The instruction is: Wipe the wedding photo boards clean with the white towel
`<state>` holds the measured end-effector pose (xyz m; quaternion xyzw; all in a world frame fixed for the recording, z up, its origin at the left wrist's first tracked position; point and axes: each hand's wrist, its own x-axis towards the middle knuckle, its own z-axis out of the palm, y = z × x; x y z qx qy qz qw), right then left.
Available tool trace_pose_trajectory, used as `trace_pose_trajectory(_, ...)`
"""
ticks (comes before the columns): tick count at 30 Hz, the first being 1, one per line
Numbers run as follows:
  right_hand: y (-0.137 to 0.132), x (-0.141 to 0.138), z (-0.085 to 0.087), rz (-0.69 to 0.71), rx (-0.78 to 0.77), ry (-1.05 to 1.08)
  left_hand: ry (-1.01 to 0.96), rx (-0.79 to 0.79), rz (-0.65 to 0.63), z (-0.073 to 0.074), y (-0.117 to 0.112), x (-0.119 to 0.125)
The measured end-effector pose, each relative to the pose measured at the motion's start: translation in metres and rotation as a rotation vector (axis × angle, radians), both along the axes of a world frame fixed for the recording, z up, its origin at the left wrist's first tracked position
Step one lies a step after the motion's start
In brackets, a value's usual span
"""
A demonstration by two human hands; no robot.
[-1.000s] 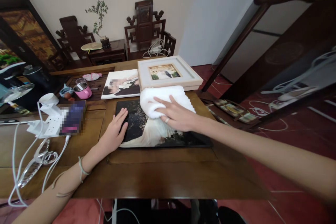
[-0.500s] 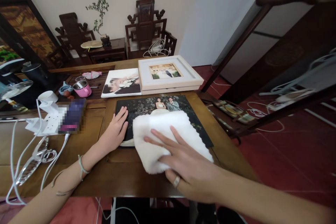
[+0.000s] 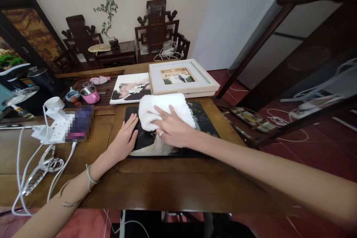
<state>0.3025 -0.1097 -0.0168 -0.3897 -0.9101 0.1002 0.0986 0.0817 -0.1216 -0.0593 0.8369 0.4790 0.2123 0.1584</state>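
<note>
Since half a second ago, we find the right hand (image 3: pixel 173 131) and white towel (image 3: pixel 164 108) moved from the near edge of the dark photo print (image 3: pixel 204 122) to its far edge, beside the white frame (image 3: pixel 203 80): one wiping stroke has crossed it. Right hand open, fingers spread, pressing the towel flat. The left hand (image 3: pixel 126 139), open, palm down, pins the print to the worktop (image 3: pixel 167 187)

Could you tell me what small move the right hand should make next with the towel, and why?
Probably draw the white towel toward the near edge: the right hand presses it at the far end of the photo print, left hand bracing it.
</note>
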Motion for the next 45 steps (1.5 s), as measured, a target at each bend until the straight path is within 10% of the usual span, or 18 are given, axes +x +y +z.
trace_pose_trajectory(10, -0.120, 0.015, 0.003, 0.132, -0.180, 0.097, -0.012, -0.012, 0.001, 0.000, -0.001, 0.001)
trace_pose_trajectory(23, 0.018, -0.011, 0.001, 0.013, 0.021, -0.004, -0.005, -0.017, -0.004, 0.001, -0.002, 0.000)
trace_pose_trajectory(37, -0.116, 0.011, -0.002, 0.132, -0.113, 0.103, -0.007, -0.013, -0.007, 0.000, -0.001, 0.000)
trace_pose_trajectory(45, -0.054, 0.008, 0.007, 0.003, -0.117, 0.002, -0.031, -0.010, 0.006, 0.003, -0.002, 0.000)
